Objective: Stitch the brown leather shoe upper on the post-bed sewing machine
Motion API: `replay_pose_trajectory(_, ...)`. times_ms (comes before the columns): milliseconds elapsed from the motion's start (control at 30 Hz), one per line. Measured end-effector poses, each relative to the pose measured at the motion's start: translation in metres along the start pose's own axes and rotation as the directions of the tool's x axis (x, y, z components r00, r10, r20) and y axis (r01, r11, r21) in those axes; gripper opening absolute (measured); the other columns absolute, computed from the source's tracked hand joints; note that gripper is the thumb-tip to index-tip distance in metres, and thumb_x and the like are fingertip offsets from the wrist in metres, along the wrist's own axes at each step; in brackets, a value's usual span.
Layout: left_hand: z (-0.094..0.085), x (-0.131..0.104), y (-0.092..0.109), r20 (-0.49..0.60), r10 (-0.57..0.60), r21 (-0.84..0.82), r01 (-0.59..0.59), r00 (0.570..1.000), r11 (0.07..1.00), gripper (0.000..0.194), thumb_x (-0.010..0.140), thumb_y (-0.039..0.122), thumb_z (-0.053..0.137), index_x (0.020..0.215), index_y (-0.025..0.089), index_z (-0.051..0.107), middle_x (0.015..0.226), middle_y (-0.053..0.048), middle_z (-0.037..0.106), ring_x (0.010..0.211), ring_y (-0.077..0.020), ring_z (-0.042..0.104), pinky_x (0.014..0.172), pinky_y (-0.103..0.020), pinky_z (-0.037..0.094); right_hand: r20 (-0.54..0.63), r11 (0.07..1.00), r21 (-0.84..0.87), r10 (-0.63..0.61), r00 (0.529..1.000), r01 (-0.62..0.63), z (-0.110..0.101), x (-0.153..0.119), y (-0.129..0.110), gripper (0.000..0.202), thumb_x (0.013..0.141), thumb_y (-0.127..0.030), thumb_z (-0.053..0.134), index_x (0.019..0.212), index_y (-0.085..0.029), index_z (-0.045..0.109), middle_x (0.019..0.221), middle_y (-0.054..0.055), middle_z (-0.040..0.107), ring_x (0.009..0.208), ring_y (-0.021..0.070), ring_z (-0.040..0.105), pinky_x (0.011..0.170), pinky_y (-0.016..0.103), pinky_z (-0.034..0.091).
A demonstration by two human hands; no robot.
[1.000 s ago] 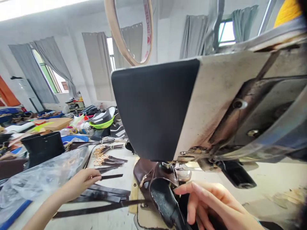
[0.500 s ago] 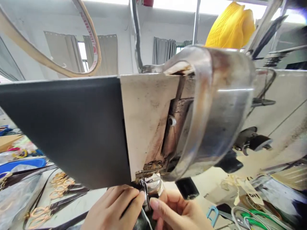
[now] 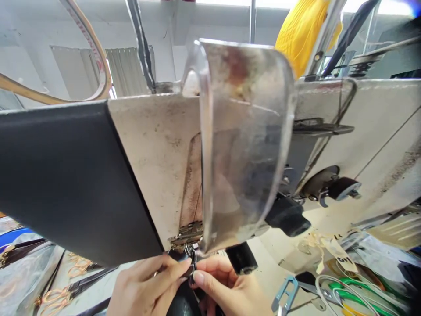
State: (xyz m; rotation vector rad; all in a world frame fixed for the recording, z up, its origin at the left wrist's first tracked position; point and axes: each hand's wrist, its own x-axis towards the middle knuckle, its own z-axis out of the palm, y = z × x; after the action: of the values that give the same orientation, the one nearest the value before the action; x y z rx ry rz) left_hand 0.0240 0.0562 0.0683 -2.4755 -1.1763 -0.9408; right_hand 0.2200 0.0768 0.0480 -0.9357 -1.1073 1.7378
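The head of a worn cream sewing machine [image 3: 158,145] with a black end panel fills most of the view; a clear curved guard [image 3: 243,140] hangs in front of it. Under the head, my left hand [image 3: 148,287] and my right hand [image 3: 226,289] meet at the needle and presser foot [image 3: 190,256]. Both pinch a dark leather piece [image 3: 184,303] there, fingertips almost touching. Most of the leather is hidden below the hands.
Dark straps with gold rings [image 3: 75,285] lie on the table at the left, beside clear plastic [image 3: 16,285]. A yellow thread cone [image 3: 299,35] stands above the machine. At the lower right lie paper tags [image 3: 338,259], green and white cords [image 3: 355,298] and a blue-handled tool [image 3: 284,296].
My view swung right and closer to the machine head. My left hand left the straps on the table and joined my right hand at the needle.
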Motion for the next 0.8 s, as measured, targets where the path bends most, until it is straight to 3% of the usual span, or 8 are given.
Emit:
replay_pose_trajectory(67,0.001,0.004,0.0,0.007,-0.076,-0.093,0.077,0.997,0.993,0.023,0.098,0.023,0.058,0.116,0.033,0.068,0.09,0.009,0.075,0.076,-0.0041,0.074,0.071,-0.006,0.054,-0.026,0.995,-0.073,-0.067,0.997,0.064,0.001,0.001,0.006,0.064,0.058,-0.075,0.082,0.075,-0.014,0.074,0.063,0.0,0.065,0.046,0.0058,0.055,0.044,0.014,0.042)
replay_pose_trajectory(133,0.002,0.009,0.003,-0.005,-0.168,-0.17,0.165,0.986,0.971,0.018,0.095,0.025,0.062,0.106,0.035,0.072,0.093,0.01,0.078,0.08,-0.006,0.076,0.072,-0.006,0.055,-0.048,0.954,-0.199,-0.24,0.97,0.226,0.001,0.002,0.013,0.051,0.074,-0.066,0.076,0.074,-0.015,0.072,0.062,0.0,0.06,0.051,0.0076,0.05,0.047,0.017,0.041)
replay_pose_trajectory(200,0.004,0.012,0.007,-0.026,-0.246,-0.237,0.233,0.969,0.943,0.013,0.093,0.026,0.064,0.097,0.034,0.074,0.094,0.009,0.08,0.081,-0.0085,0.077,0.071,-0.006,0.056,-0.041,0.843,-0.357,-0.445,0.895,0.403,0.0,0.003,0.018,0.033,0.086,-0.046,0.067,0.071,-0.016,0.07,0.063,0.0,0.057,0.054,0.0093,0.048,0.05,0.019,0.041)
replay_pose_trajectory(267,0.006,0.013,0.012,-0.056,-0.313,-0.288,0.285,0.948,0.914,0.01,0.092,0.026,0.065,0.092,0.032,0.073,0.094,0.009,0.08,0.081,-0.0097,0.077,0.071,-0.007,0.056,-0.011,0.704,-0.499,-0.588,0.809,0.506,-0.001,0.005,0.02,0.021,0.086,-0.03,0.06,0.072,-0.018,0.071,0.063,0.0,0.056,0.054,0.0104,0.047,0.051,0.021,0.041)
replay_pose_trajectory(400,0.01,0.013,0.021,-0.11,-0.391,-0.298,0.345,0.914,0.89,0.007,0.091,0.027,0.065,0.089,0.032,0.07,0.084,0.012,0.078,0.081,-0.0081,0.077,0.073,-0.008,0.056,0.069,0.563,-0.568,-0.694,0.717,0.6,-0.005,0.008,0.022,0.019,0.085,-0.018,0.055,0.085,-0.02,0.074,0.065,-0.003,0.049,0.056,0.0114,0.048,0.051,0.021,0.04)
replay_pose_trajectory(533,0.01,0.011,0.02,-0.088,-0.372,-0.192,0.351,0.924,0.916,0.01,0.089,0.028,0.066,0.094,0.036,0.069,0.088,0.015,0.077,0.08,-0.0061,0.075,0.075,-0.01,0.056,0.096,0.553,-0.583,-0.681,0.726,0.596,-0.006,0.007,0.021,0.019,0.089,-0.019,0.053,0.089,-0.019,0.073,0.07,-0.003,0.048,0.058,0.0108,0.05,0.053,0.021,0.042)
replay_pose_trajectory(700,0.011,0.008,0.012,-0.063,-0.349,-0.183,0.333,0.935,0.925,0.016,0.088,0.027,0.07,0.096,0.04,0.07,0.089,0.019,0.076,0.078,-0.0034,0.074,0.074,-0.01,0.055,0.127,0.567,-0.58,-0.646,0.753,0.584,-0.007,-0.001,0.004,0.02,0.089,-0.019,0.054,0.089,-0.019,0.074,0.073,0.0,0.055,0.063,0.0122,0.055,0.057,0.021,0.044)
replay_pose_trajectory(800,0.012,0.008,0.012,-0.092,-0.331,-0.155,0.315,0.939,0.936,0.014,0.088,0.025,0.07,0.095,0.038,0.07,0.087,0.017,0.076,0.076,-0.0045,0.074,0.071,-0.011,0.056,0.146,0.679,-0.516,-0.531,0.835,0.522,-0.011,-0.005,-0.009,0.02,0.09,-0.025,0.057,0.081,-0.019,0.073,0.078,0.003,0.064,0.069,0.0145,0.06,0.061,0.022,0.047)
